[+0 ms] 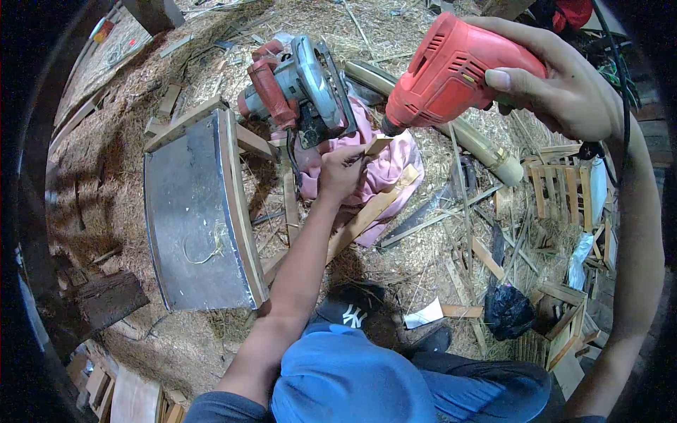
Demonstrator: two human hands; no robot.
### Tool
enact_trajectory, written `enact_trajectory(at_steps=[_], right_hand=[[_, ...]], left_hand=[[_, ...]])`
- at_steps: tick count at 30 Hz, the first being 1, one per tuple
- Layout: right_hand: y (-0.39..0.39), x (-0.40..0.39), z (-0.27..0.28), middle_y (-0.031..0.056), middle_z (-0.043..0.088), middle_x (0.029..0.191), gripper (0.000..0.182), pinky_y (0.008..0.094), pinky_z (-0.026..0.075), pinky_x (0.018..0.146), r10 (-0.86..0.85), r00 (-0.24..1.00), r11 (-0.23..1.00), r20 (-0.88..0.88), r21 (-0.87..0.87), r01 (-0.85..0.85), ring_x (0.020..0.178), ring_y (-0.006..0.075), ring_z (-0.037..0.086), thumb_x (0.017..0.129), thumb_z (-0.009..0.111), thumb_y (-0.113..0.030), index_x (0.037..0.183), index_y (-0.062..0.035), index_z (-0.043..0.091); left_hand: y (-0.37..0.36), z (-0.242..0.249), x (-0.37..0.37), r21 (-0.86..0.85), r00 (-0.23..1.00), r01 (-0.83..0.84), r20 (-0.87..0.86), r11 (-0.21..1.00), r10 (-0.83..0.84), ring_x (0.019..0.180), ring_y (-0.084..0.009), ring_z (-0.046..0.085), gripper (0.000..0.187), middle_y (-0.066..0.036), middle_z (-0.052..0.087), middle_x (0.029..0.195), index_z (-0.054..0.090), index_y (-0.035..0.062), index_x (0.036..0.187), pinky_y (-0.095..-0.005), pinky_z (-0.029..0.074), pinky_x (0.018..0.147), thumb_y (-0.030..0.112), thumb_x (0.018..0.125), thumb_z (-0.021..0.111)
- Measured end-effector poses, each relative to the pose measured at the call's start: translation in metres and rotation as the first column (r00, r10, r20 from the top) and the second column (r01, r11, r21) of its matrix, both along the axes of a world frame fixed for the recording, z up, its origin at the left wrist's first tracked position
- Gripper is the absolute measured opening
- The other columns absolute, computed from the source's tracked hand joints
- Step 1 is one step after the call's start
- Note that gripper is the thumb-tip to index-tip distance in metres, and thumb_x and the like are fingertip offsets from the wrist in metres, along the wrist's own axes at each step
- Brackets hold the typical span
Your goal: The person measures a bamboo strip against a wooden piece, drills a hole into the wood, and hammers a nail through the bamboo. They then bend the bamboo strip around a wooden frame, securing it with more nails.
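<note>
My right hand [575, 88] is wrapped round the handle of a red power drill [444, 74]. The drill tilts down to the left. Its dark chuck [390, 127] is just above a small piece of wood [378, 146]; I cannot make out a bit or whether the two touch. Closed fingers of my left hand [342, 171] grip that small piece of wood. Under it lies a bunched pink cloth [402, 158]. A circular saw [305, 88] with a red handle rests just beyond my left hand.
A curved dark panel on a wooden frame [194, 218] stands at the left. A bamboo pole [486, 151] and strips of wood [377, 208] lie around the cloth. Wooden crates [560, 187] and a black plastic bag [509, 310] are at the right. Shavings [106, 169] cover the ground.
</note>
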State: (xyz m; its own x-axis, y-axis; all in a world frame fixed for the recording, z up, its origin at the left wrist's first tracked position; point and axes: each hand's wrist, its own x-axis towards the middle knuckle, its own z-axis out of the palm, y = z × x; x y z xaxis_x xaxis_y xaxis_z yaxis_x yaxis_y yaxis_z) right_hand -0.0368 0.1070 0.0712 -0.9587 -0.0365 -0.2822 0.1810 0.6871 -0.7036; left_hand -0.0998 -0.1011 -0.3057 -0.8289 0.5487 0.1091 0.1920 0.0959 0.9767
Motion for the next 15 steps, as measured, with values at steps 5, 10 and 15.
enact_trajectory(at_steps=[5, 10, 15], right_hand=[[0.001, -0.002, -0.001, 0.0078, 0.064, 0.111, 0.065, 0.0276, 0.054, 0.078, -0.008, 1.0, 1.0, -0.015, -0.026, 0.007, 0.09, 0.0118, 0.063, 0.093, 0.069, -0.032, 0.146, -0.004, 0.044], [-0.006, -0.001, 0.004, 0.008, 0.064, 0.114, 0.064, 0.028, 0.055, 0.079, 0.045, 0.999, 0.994, -0.022, 0.102, -0.043, 0.092, 0.013, 0.063, 0.094, 0.069, -0.034, 0.146, -0.0058, 0.045], [-0.011, 0.0, 0.01, 0.0135, 0.063, 0.123, 0.065, 0.0356, 0.053, 0.09, 0.129, 0.992, 0.946, -0.016, 0.302, -0.118, 0.104, 0.0203, 0.063, 0.094, 0.069, -0.034, 0.147, -0.0048, 0.043]], left_hand=[[0.0, 0.007, 0.001, 0.008, 1.0, -0.003, 0.021, 1.0, 0.003, 0.082, -0.0161, 0.072, 0.028, -0.014, 0.076, 0.092, 0.074, 0.0066, 0.11, -0.0289, 0.054, 0.073, 0.005, 0.082, 0.071], [-0.001, 0.001, -0.001, 0.008, 1.0, 0.002, -0.017, 1.0, -0.002, 0.079, -0.0113, 0.069, 0.022, -0.008, 0.076, 0.09, 0.075, 0.0029, 0.105, -0.0269, 0.053, 0.072, 0.004, 0.083, 0.073], [-0.002, 0.008, 0.0, -0.008, 1.0, 0.0, -0.025, 1.0, 0.0, 0.08, -0.0172, 0.072, 0.028, -0.013, 0.075, 0.09, 0.075, 0.0072, 0.109, -0.0294, 0.054, 0.072, 0.005, 0.082, 0.072]])
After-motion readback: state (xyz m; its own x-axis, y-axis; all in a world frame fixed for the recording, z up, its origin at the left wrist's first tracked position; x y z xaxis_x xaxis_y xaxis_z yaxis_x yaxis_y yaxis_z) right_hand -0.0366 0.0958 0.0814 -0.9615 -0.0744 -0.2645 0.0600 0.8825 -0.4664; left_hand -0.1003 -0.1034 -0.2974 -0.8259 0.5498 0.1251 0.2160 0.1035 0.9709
